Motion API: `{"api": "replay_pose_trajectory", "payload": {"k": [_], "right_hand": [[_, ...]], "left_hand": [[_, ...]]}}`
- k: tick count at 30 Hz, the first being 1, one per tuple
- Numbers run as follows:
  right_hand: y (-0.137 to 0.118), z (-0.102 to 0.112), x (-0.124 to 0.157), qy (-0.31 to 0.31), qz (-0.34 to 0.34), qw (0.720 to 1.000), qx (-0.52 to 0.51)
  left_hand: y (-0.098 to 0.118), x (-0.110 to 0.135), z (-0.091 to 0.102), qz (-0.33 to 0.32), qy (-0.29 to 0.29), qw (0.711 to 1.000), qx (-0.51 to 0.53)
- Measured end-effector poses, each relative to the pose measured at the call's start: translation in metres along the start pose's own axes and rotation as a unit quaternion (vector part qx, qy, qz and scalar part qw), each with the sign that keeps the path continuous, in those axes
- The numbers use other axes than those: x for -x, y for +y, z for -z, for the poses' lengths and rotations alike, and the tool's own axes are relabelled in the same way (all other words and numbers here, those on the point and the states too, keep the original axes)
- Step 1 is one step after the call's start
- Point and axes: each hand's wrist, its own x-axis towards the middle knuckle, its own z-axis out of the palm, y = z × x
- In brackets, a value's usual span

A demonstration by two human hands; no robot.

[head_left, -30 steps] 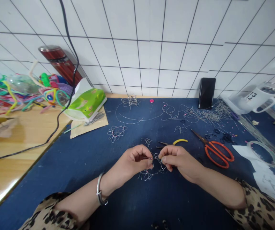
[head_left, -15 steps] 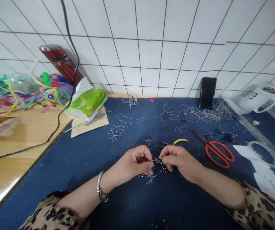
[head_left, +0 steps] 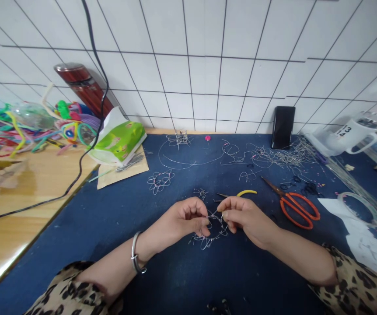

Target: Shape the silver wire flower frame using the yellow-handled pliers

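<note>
Both hands pinch a ring of thin silvery wire loops (head_left: 204, 242) just above the blue table cover. My left hand (head_left: 188, 218) is closed on the ring's upper left part, thumb against fingertips. My right hand (head_left: 246, 221) is closed on its upper right part, fingertips at a thin wire strand. Small pinkish bits dot the ring. Just beyond my hands lie pliers (head_left: 247, 192) with a yellow handle, partly hidden by my right hand, and a small cluster of bent wire (head_left: 201, 193). A similar wire flower ring (head_left: 160, 181) lies farther left.
Orange-handled scissors (head_left: 298, 210) lie right of my right hand. A wire tangle (head_left: 283, 155) spreads before a phone (head_left: 283, 127) leaning on the wall. A tissue pack (head_left: 119, 140), a red flask (head_left: 83, 89) and a black cable (head_left: 102, 105) are at left, a white mug (head_left: 352, 133) at right.
My hands stay at the ring with nearly the same grip. My left fingers have shifted slightly, and the view has moved a little.
</note>
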Motion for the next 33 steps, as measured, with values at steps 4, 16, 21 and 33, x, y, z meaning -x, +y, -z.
{"api": "replay_pose_trajectory", "payload": {"k": [4,16,21,33], "right_hand": [[-0.003,0.0,0.003,0.057,0.047,0.996,0.048],[-0.006,-0.013,0.017,-0.015,0.281,0.883,0.377],[-0.003,-0.011,0.016,0.005,0.293,0.873,0.39],[-0.003,-0.012,0.015,0.042,0.249,0.885,0.391]], "left_hand": [[0.0,-0.002,-0.001,0.008,0.016,1.0,0.002],[-0.007,0.002,-0.002,-0.027,0.009,0.999,-0.043],[-0.007,0.002,-0.003,-0.028,0.008,0.999,-0.045],[-0.002,0.005,-0.005,-0.059,0.043,0.986,-0.151]]}}
